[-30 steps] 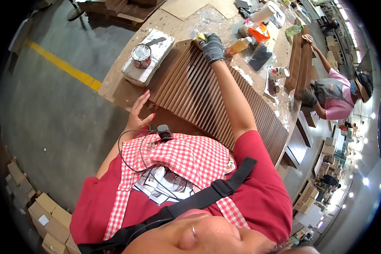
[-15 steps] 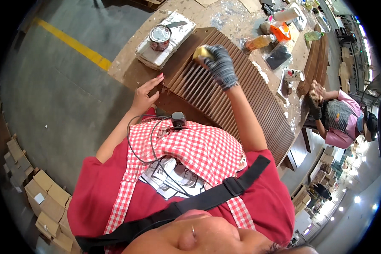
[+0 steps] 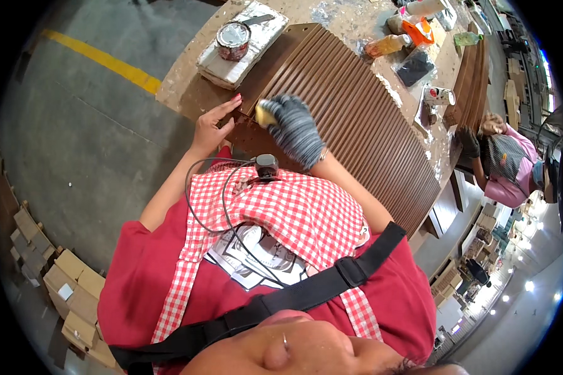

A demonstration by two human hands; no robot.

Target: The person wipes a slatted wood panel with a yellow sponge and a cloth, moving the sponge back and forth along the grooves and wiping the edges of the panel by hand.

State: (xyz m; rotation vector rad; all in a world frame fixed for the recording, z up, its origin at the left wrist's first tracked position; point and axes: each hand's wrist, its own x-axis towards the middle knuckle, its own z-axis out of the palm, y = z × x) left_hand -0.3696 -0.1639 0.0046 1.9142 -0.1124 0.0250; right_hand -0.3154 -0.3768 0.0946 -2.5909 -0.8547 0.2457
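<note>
A brown ribbed wooden panel [image 3: 363, 112] lies across the worktable in front of me. My right hand [image 3: 296, 128], in a grey knit glove, is closed round a yellow sponge [image 3: 265, 115] at the panel's near left corner. My bare left hand [image 3: 210, 130] has its fingers stretched out, the tips touching the panel's left end. Beyond that end, a stained can [image 3: 233, 41] and a flat scraper [image 3: 259, 20] rest on a paint-spattered white block [image 3: 222, 72].
On the paint-marked table [image 3: 180, 87] are an orange-tinted bottle [image 3: 386, 45], an orange bag [image 3: 420, 31], a dark packet [image 3: 414, 69] and a white cup [image 3: 439, 96]. A co-worker [image 3: 512, 162] stands at the right by other brown boards [image 3: 469, 81]. Cardboard boxes [image 3: 75, 284] lie at lower left.
My right hand has moved with the sponge toward me and left, from the panel's far part to its near left corner. My left hand stays at the panel's end.
</note>
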